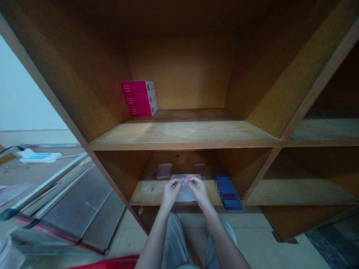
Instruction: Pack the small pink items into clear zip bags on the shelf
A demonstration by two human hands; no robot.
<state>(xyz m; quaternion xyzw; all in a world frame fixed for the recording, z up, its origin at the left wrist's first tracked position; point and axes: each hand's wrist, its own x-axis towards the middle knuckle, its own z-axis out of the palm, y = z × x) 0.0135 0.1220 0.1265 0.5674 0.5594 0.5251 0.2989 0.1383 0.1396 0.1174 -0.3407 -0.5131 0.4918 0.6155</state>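
Both of my hands reach to the lower shelf (148,194) of a wooden shelving unit. My left hand (170,191) and my right hand (198,188) each pinch the top edge of a small clear plastic bag (185,186) with something pinkish at its top, held between them just above the shelf. Two small dark reddish packets (165,170) lie behind it on the same shelf. A dark blue flat object (228,192) lies on the shelf to the right of my right hand.
A stack of three pink boxes (140,98) stands at the back left of the upper shelf (182,134). To the left lie metal rails (56,194) and a white power strip (40,157) on the floor. A red edge (112,263) shows at the bottom.
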